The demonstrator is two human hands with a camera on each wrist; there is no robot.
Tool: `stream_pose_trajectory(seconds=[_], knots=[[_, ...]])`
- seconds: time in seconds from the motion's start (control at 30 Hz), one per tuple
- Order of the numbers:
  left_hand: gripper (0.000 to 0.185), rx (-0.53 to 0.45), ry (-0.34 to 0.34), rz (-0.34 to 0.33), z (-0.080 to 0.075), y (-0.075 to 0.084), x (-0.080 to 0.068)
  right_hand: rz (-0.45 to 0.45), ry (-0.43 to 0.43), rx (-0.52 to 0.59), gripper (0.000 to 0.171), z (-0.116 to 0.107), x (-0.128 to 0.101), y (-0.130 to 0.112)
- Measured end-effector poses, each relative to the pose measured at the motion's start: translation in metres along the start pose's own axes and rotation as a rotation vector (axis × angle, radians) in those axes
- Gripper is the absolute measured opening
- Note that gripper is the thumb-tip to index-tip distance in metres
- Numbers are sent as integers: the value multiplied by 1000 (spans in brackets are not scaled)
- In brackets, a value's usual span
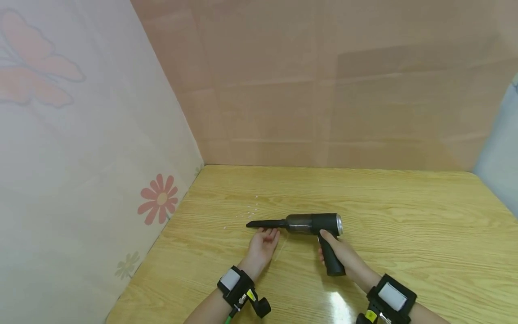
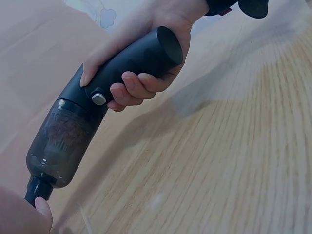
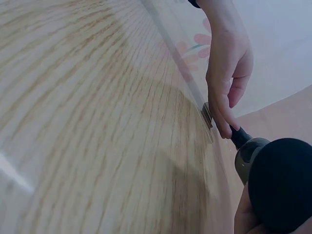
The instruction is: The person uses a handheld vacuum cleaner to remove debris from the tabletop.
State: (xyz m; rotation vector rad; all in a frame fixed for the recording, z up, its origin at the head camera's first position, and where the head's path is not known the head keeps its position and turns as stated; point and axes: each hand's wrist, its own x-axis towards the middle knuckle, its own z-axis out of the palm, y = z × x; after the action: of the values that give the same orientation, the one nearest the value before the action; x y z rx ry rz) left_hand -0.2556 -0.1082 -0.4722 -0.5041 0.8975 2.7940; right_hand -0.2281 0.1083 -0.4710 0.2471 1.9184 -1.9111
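A wooden table (image 1: 404,211) fills the lower half of the head view, enclosed by a pale flowered panel (image 1: 81,180) along its left edge and a pinkish panel (image 1: 323,90) along its far edge.

A black handheld vacuum (image 1: 313,223) sits roughly mid-table, nearer the left edge than the right, body level and crevice nozzle (image 1: 265,223) pointing towards the left edge. Its translucent dust chamber (image 2: 61,144) shows dark contents in the left wrist view.

The right hand (image 1: 344,256) is wrapped round the vacuum's handle, fingers curled beneath it and thumb lying along the top just beside the silver switch (image 2: 99,99).

The left hand (image 1: 263,245) lies on the near side of the nozzle, fingers extended and relaxed, their tips touching the nozzle close to where it joins the chamber; it clasps nothing.

Both wrists carry black strapped camera mounts (image 1: 238,288).

A scatter of small white specks (image 1: 252,210) lies on the table just beyond the nozzle tip, towards the far left corner
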Motion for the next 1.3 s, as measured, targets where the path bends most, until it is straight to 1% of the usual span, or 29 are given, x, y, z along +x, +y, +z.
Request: stream_pose_trajectory(seconds=[0.2, 0.4, 0.53, 0.63, 0.8, 0.97, 1.1, 1.3], knots=[[81, 11, -13, 4, 3, 2, 5, 2, 24, 21, 59, 3, 3, -2], [80, 17, 11, 0, 6, 2, 9, 6, 31, 18, 60, 3, 4, -3], [74, 21, 18, -4, 6, 1, 12, -5, 28, 3, 61, 2, 4, -4], [61, 49, 31, -18, 5, 2, 14, -14, 8, 6, 61, 2, 3, -5], [59, 74, 54, -65, 3, 7, 16, -11, -6, 18, 59, 1, 3, -6], [54, 71, 42, -72, 5, 9, 18, -9, -4, 14, 59, 0, 4, -6], [56, 57, 21, -61, 6, 8, 18, -10, -5, 13, 62, 0, 5, -6], [64, 40, 33, -50, 7, 7, 22, -6, 9, 18, 62, 0, 6, -7]])
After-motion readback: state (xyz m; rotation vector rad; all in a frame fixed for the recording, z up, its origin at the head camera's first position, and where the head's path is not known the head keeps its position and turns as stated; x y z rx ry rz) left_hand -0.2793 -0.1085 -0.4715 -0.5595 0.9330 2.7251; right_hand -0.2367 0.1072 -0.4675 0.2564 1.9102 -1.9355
